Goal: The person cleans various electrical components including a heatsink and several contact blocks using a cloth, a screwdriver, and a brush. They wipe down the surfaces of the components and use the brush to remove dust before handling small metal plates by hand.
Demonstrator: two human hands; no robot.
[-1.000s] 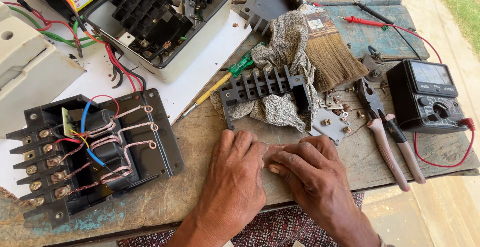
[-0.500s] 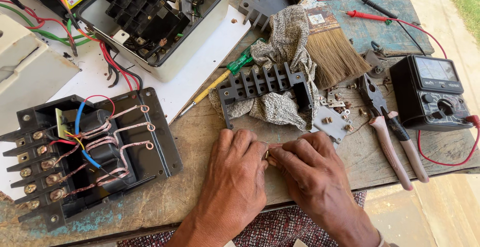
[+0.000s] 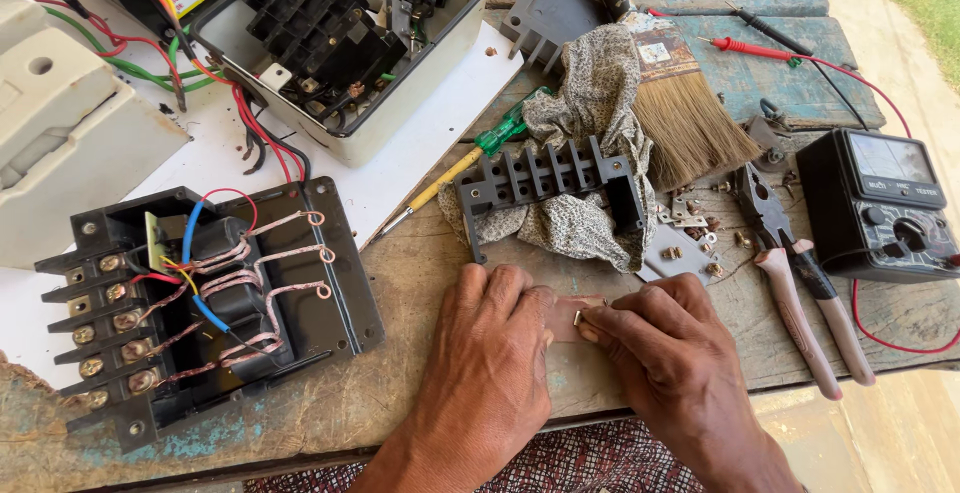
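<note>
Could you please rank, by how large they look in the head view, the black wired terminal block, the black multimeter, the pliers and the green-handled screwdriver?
1. Black wired terminal block, clearly largest.
2. Black multimeter.
3. Pliers and green-handled screwdriver: similar in length, both slender, so I would not rank them apart.

We have our left hand (image 3: 490,353) and right hand (image 3: 665,348) side by side at the near edge of the worn wooden workbench (image 3: 400,373), fingertips meeting on a small flat sanding sheet (image 3: 572,315) with a tiny metal contact piece (image 3: 578,319) on it. Left of our hands lies the open black terminal housing with wound wires (image 3: 200,303). Behind it sits the white metal box holding a black switch block (image 3: 340,43). Directly behind our hands, the grey slotted plastic terminal block (image 3: 545,181) rests on a patterned cloth rag (image 3: 590,103), with the green-handled screwdriver (image 3: 465,168) to its left and the wooden-handled bristle brush (image 3: 680,103) to its right. Further right lie the pink-handled pliers (image 3: 790,273), then the black analogue multimeter (image 3: 885,208).
</note>
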